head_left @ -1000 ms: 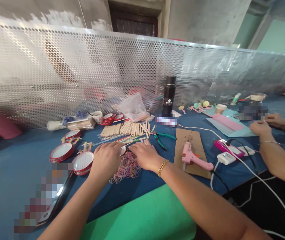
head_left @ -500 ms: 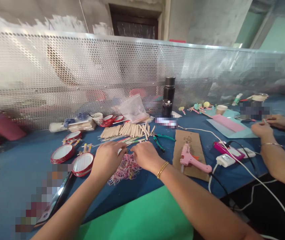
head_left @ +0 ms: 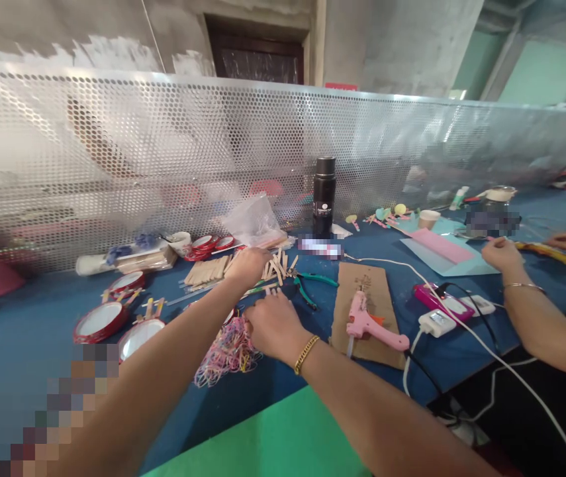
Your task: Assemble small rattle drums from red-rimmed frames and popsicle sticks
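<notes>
My left hand (head_left: 249,266) is stretched over the pile of flat wooden craft sticks (head_left: 206,270); its fingertips are blurred against them, so I cannot see whether it grips one. Nearer to me, my right hand (head_left: 273,323) has its fingers curled in beside a heap of thin multicoloured rubber bands (head_left: 228,351). A bit of red rim shows between my left forearm and the right hand, mostly hidden; I cannot make out what the right fingers hold. Left of my forearm lie red-rimmed white discs (head_left: 100,320), some with short sticks attached.
Green-handled pliers (head_left: 307,288) lie right of the sticks. A pink glue gun (head_left: 375,326) rests on cardboard (head_left: 362,285), with cables beyond it. A black bottle (head_left: 323,199) stands at the back. At right, another person's hands (head_left: 504,255) are over the table.
My left hand has moved away from the right hand, forward onto the craft sticks. The right hand stays by the rubber bands. The view has shifted slightly to the right.
</notes>
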{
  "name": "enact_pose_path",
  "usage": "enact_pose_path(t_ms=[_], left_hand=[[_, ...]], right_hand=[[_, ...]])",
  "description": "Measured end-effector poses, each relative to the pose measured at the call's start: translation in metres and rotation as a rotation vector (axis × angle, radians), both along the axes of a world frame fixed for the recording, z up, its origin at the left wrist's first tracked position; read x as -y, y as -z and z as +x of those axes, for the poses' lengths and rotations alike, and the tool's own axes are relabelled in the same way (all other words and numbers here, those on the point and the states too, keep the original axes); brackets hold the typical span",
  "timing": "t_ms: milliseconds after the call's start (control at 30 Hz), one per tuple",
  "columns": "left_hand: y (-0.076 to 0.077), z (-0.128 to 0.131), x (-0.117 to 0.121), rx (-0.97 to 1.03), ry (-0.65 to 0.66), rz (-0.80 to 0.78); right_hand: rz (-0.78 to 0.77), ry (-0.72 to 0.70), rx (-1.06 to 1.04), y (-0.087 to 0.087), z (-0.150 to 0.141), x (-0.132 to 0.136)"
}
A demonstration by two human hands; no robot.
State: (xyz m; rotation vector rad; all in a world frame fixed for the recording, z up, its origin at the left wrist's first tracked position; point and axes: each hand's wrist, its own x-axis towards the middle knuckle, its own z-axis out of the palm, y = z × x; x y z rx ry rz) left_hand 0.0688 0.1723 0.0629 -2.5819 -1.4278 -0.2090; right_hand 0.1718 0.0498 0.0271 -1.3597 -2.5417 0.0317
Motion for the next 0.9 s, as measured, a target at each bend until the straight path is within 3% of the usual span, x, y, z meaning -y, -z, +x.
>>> enact_pose_path(t_ms=[300, 600, 733, 900], left_hand=[[0.015, -0.01, -0.033, -0.12, 0.037, -0.017], [0.017, -0.007, -0.03, -0.061, 0.07, -0.03], [0.013, -0.006, -0.027, 0.006, 0.046, -0.032], [-0.008, -0.016, -0.01, 0.191, -0.083, -0.009]], right_hand=[[-0.053, 0.012, -0.012, 0.008, -0.003, -0.002], [-0.004, -0.024, -0.03, 0.006, -0.002, -0.002], [0.024, -0.029, -0.042, 0.006, -0.002, -0.002], [0.064, -0.041, -0.067, 0.004, -0.001, -0.001]])
